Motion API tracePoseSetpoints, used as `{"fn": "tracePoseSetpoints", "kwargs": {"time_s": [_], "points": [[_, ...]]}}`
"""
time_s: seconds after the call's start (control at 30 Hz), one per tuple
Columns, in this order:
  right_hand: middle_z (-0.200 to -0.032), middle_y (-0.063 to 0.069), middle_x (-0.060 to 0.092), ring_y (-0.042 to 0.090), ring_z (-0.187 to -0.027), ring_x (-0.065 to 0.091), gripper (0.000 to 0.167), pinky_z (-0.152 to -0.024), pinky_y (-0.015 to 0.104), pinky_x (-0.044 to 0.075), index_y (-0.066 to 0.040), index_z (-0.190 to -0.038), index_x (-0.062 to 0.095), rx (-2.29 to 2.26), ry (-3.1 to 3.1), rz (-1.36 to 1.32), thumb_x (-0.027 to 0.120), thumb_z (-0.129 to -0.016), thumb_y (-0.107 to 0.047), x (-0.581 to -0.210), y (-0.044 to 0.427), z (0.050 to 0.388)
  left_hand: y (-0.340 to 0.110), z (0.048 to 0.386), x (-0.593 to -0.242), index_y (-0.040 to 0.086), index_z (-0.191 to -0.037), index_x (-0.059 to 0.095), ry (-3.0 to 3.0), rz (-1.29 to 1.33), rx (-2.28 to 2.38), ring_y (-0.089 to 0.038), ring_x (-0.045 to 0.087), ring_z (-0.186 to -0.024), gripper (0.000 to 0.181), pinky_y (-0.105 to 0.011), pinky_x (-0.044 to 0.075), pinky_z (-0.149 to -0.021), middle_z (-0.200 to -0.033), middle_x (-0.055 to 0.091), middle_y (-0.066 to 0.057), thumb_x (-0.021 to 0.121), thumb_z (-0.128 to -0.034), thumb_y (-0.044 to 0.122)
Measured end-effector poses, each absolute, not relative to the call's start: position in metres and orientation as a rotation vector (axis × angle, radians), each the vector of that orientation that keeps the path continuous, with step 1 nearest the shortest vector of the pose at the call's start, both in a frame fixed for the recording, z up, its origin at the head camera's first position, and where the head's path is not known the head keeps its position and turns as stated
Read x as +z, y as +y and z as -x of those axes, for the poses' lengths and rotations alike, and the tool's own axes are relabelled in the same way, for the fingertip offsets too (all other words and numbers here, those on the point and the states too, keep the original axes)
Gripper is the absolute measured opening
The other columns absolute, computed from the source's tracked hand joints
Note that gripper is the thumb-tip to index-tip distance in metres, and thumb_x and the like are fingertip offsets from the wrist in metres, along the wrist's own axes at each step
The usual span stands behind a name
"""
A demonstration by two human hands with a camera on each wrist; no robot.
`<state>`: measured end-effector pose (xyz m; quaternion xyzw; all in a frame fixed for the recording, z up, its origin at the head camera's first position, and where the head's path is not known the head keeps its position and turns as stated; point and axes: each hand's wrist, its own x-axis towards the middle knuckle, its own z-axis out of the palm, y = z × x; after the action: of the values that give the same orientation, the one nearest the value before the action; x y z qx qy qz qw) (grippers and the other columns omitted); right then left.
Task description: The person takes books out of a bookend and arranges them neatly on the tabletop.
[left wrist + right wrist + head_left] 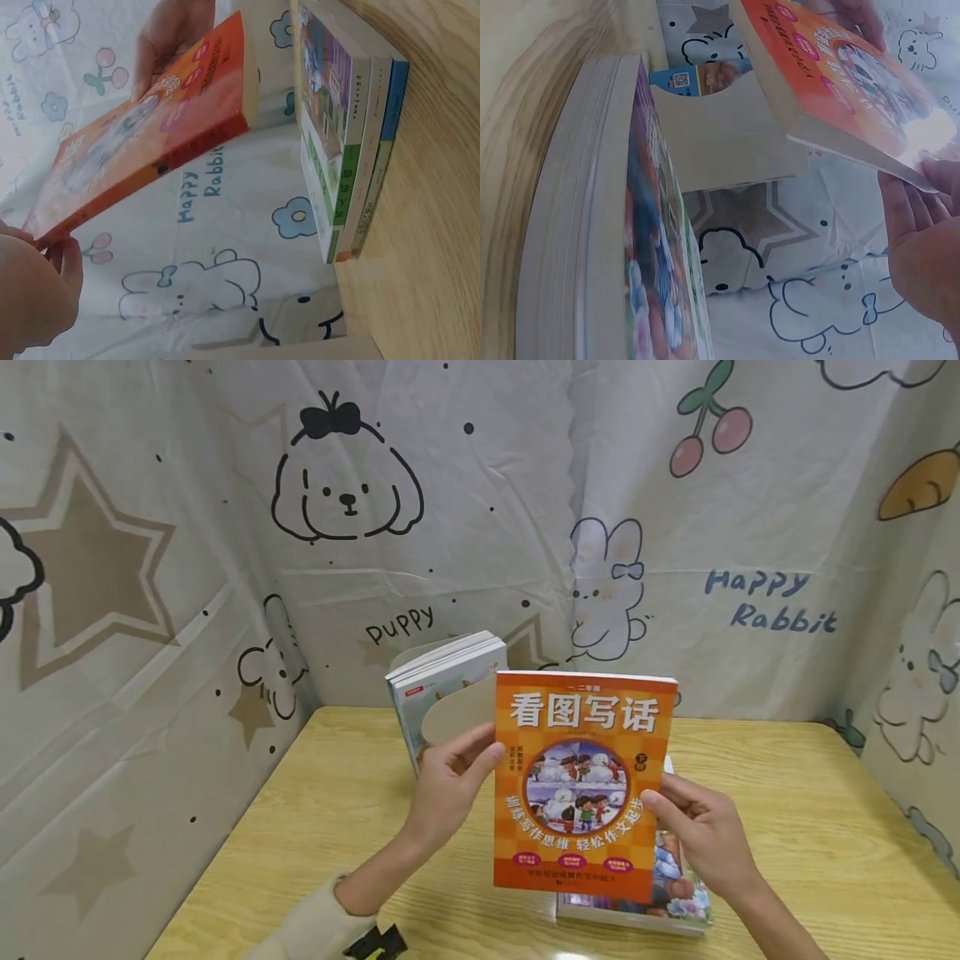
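In the head view an orange paperback book (577,785) is held up above the table, its front cover facing me. My left hand (450,789) pinches its left edge between thumb and fingers. On the opposite edge, my right hand (708,835) grips it with the thumb on the cover. Below the orange book lies a small stack of books (637,920), partly hidden by it; the left wrist view shows the spines of this stack (360,157). The right wrist view shows the orange book (802,67) tilted over the table, above the stack's page edges (570,225).
Behind my left hand stands a beige holder (461,714) with a curved cut-out and several upright books (450,664) in it. The wood-grain table (300,835) meets a printed cloth backdrop (480,485) at the back and sides.
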<state>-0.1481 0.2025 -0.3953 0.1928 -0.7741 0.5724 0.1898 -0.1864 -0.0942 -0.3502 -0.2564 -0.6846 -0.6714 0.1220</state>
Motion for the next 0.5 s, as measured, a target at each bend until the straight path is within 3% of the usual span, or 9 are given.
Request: {"fn": "tracePoseSetpoints", "kwargs": {"time_s": [0.1,0.23,0.37,0.5], "points": [[-0.070,-0.001,0.067,0.012,-0.055,0.063,0.015,-0.054,0.023,0.055,0.009,-0.109,0.068,1.648,-2.206,-0.492,0.058,-0.099,0.004,-0.397,0.211,0.147,-0.096,0.192,-0.353,-0.013,-0.128,0.059,-1.937,0.771,-2.058,-0.018,0.069,-0.100,0.032,-0.038,0.055,-0.088,-0.118,0.066,-0.025,0.058,-0.1002,0.001],[-0.095,-0.001,0.075,0.016,-0.078,0.072,0.030,-0.064,0.033,0.060,0.017,-0.124,0.059,1.741,-2.255,-0.394,0.056,-0.102,-0.003,-0.400,0.225,0.146,-0.101,0.198,-0.354,-0.015,-0.127,0.058,-1.910,0.722,-2.079,-0.020,0.070,-0.102,0.031,-0.038,0.054,-0.089,-0.118,0.066,-0.027,0.057,-0.1007,0.001],[-0.101,-0.005,0.074,0.015,-0.085,0.072,0.040,-0.067,0.034,0.060,0.023,-0.130,0.050,1.886,-2.259,-0.305,0.054,-0.104,-0.007,-0.405,0.239,0.146,-0.106,0.202,-0.353,-0.015,-0.125,0.060,-1.908,0.650,-2.050,-0.020,0.070,-0.100,0.029,-0.036,0.055,-0.088,-0.116,0.066,-0.027,0.058,-0.1001,0.000],[-0.100,-0.002,0.073,0.016,-0.085,0.071,0.043,-0.069,0.033,0.060,0.026,-0.130,0.046,2.041,-2.239,-0.172,0.054,-0.104,-0.008,-0.411,0.250,0.148,-0.111,0.206,-0.354,-0.016,-0.124,0.061,-1.884,0.594,-2.054,-0.019,0.071,-0.098,0.028,-0.036,0.055,-0.087,-0.116,0.065,-0.031,0.058,-0.0995,-0.002]]}}
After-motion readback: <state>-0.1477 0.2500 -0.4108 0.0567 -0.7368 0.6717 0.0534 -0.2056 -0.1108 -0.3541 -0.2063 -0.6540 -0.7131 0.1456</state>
